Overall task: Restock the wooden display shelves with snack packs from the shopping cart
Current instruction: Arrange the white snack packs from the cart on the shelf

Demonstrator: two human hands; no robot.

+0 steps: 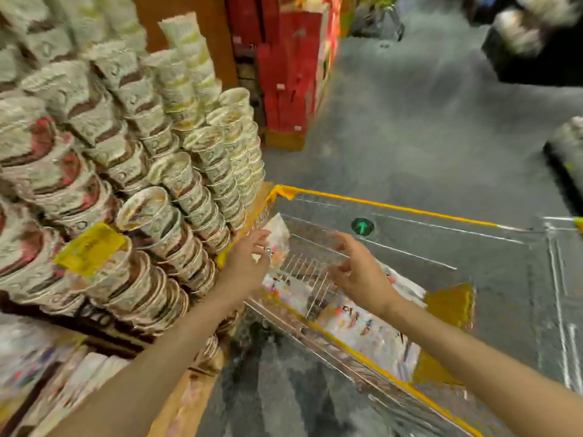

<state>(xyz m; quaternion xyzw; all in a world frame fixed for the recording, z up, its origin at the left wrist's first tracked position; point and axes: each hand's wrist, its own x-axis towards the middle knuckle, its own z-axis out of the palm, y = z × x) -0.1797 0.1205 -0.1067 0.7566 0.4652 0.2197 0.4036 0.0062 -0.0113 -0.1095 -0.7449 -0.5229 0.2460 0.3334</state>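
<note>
While both hands [249, 257] [356, 269] reach open-fingered, wire cart [378, 205] holds snack packs [372, 329]

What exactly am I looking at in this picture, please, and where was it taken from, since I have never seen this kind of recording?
There is no machine here: a person wears a wide-angle camera on the head, so this single view looks forward and down at their own two bare arms. The picture is blurred. The left hand and the right hand both reach, fingers spread, into a wire shopping cart with yellow edging. Neither hand plainly holds anything; the left one is at or just short of an upright white snack pack, and more printed packs lie in the cart. To the left stands the display shelf, piled with stacked paper cups and carrying a yellow tag. Red boxes stand further back on the grey floor.
</note>
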